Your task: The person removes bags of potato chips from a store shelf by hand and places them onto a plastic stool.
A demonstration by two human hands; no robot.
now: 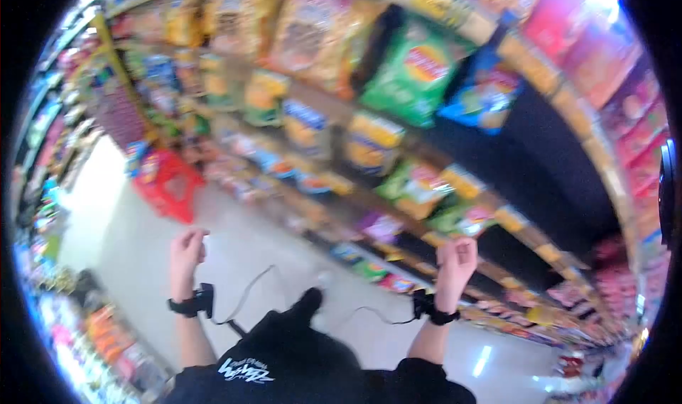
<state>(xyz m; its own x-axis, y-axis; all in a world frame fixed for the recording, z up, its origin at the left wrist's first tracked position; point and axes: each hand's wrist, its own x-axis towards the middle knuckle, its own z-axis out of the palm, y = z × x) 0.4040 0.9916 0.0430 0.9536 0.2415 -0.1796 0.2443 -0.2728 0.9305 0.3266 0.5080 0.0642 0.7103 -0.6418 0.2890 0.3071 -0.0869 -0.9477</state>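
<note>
Both hands are raised in front of the body, apart from each other. My left hand (188, 251) is over the pale floor, below a red plastic basket (167, 187); its fingers are curled in, and the image is too blurred to show anything between them. My right hand (457, 253) is before the lower shelves, nearest to a green snack bag (462, 218), with its fingers curled. No item shows in it. A black band with a small device sits on each wrist. A green chip bag (415, 70) stands on an upper shelf beside a blue bag (485, 95).
Curved shelves of snack bags run across the view, with yellow price strips (543, 70) on their edges. Pink packages (597, 56) line the upper right. Another stocked shelf (117, 336) is at the lower left. Thin cables hang near both wrists.
</note>
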